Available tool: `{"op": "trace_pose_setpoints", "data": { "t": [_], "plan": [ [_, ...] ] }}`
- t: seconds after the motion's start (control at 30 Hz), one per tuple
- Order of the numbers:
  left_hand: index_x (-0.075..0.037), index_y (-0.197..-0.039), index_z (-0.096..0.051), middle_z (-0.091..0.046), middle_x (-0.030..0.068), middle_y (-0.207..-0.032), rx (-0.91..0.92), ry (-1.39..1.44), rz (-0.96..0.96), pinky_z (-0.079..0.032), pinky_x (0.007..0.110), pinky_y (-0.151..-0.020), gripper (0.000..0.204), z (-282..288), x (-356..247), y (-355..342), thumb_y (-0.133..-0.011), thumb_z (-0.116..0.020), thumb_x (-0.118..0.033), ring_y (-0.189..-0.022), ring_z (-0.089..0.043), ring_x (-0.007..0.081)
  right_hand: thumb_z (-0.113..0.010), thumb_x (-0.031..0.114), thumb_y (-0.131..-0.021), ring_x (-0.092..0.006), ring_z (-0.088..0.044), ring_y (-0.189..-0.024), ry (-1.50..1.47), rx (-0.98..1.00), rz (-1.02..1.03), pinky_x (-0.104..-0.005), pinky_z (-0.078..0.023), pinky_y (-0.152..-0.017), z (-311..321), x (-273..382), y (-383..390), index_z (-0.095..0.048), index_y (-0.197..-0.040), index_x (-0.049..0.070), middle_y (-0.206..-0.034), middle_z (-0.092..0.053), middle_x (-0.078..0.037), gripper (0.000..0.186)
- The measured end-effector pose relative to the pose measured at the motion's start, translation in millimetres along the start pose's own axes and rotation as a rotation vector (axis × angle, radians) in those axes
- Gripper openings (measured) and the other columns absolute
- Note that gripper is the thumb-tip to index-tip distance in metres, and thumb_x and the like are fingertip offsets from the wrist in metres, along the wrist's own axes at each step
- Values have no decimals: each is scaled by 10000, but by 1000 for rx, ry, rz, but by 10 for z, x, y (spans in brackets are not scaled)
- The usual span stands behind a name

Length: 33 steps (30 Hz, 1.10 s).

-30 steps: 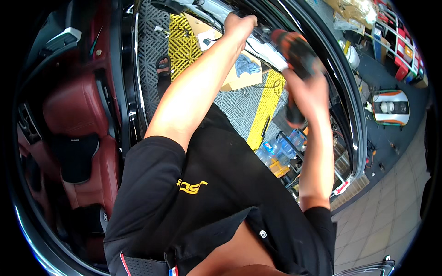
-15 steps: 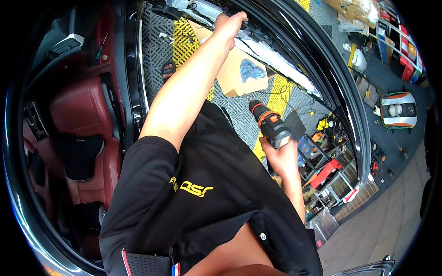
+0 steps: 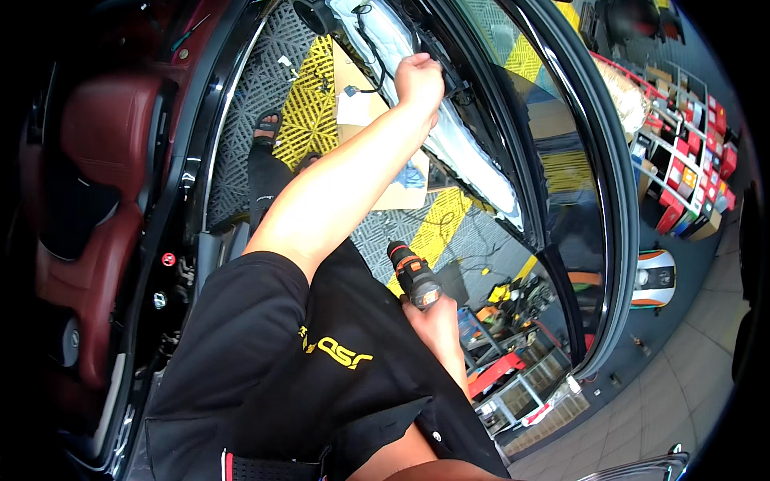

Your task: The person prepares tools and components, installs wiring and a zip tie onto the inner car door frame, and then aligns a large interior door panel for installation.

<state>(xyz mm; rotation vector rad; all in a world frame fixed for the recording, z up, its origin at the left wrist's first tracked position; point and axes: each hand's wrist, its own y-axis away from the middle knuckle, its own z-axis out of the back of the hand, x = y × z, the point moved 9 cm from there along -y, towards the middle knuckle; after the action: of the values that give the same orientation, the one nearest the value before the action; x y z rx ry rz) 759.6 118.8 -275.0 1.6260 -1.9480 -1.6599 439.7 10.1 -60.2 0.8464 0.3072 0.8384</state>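
Towards five o'clock, close to the dark shirt (image 3: 241, 345), the right hand (image 3: 435, 325) has its fingers wrapped round the drill (image 3: 417, 276), chuck (image 3: 398, 252) pointing to eleven. Farther out, at twelve, the left hand (image 3: 419, 84) lies curled over the white lining (image 3: 473, 170) of the car door (image 3: 507, 136); whether its fingers grip anything cannot be told. Good practice would be bracing the door with that hand and holding the drill clear of the glass (image 3: 559, 152) at two.

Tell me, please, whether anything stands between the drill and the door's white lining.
Nothing visible blocks the drill in the right hand from the lower end of the white lining; higher in view, the left forearm crosses.
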Motion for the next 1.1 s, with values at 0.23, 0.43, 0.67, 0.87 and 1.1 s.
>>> {"op": "trace_pose_setpoints", "data": {
  "t": [0.23, 0.43, 0.67, 0.87, 1.1],
  "plan": [
    [16, -1251, -600, -697, 115, -1110, 271, 115, 116, -553, 337, -852, 314, -40, -21, -87, -939, -587, -9, -996, -664, 208, -784, 211, -763, -444, -711, -923, 97, -5, 48, -476, -565, -793, -156, -378, 21, -694, -1011, -50, -905, -710, -297, 371],
    [9, -1216, -658, -715, 104, -1068, 211, 1, 39, -544, 331, -859, 310, 1372, 444, -342, -974, -622, -182, -967, -681, 194, -795, 212, -751, -456, -702, -919, 157, 38, 70, -494, -561, -801, -361, -439, -97, -693, -1039, -39, -910, -710, -294, 395],
    [-147, -1518, -482, -356, 133, -1638, 106, -1840, 373, -431, 458, -1122, 691, 3709, 654, 259, -926, -658, -457, -1448, -421, 375, -742, 204, -778, -459, -696, -929, 293, 142, 134, -536, -555, -833, -595, 25, -408, -614, -1291, 69, -956, -715, -283, 546],
    [-52, -1195, -667, -725, 252, -1102, 131, -1939, 114, -547, 508, -942, 434, 4127, 381, -299, -935, -606, -395, -1055, -688, 440, -750, 228, -791, -428, -713, -870, 397, 141, 172, -543, -567, -789, -887, 287, -906, -547, -1397, 115, -929, -730, -230, 649],
    [-100, -1414, -565, -542, 184, -1459, 184, -1849, -296, -517, 486, -1004, 530, 3812, -224, -1215, -940, -656, -322, -1216, -608, 418, -734, 286, -817, -437, -705, -918, 296, 180, 34, -547, -564, -828, -1499, -9, -1553, -552, -1391, 121, -994, -734, -227, 624]
  ]
}}
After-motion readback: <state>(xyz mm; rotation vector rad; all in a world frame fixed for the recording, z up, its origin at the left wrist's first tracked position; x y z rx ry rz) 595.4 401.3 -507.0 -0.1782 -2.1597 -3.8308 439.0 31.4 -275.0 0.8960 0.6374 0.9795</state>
